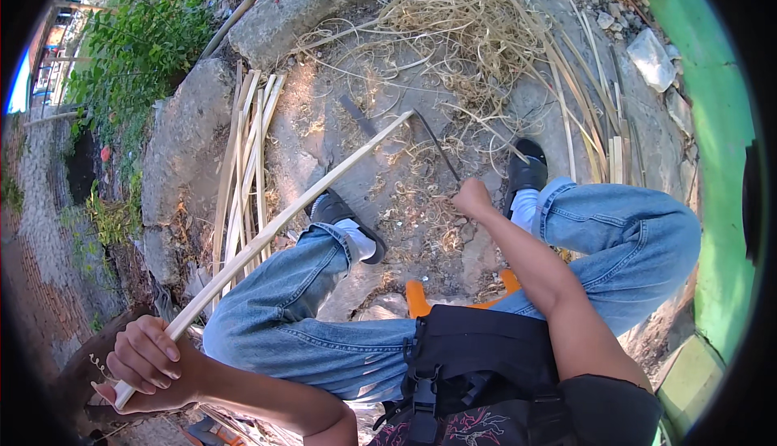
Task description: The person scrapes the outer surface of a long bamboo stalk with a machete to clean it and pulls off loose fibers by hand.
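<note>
My left hand (150, 365) is closed round the near end of a long, pale bamboo strip (279, 221) at the lower left. The strip slants up and away over my left knee toward the middle of the ground. Its far end meets the tip of a thin, dark knife blade (435, 145). My right hand (473, 198) is closed on the knife's near end, in front of my right knee; the fingers cover its handle. Whether the blade cuts into the strip or only touches it, I cannot tell.
Pale strips (249, 155) lie bundled left of my feet; more strips (600, 110) lie at right. Curly shavings (465, 29) heap at the far side. A dark flat bar (356, 114) rests on the ground. An orange stool (418, 297), concrete blocks (190, 155) and a green wall (720, 195) surround me.
</note>
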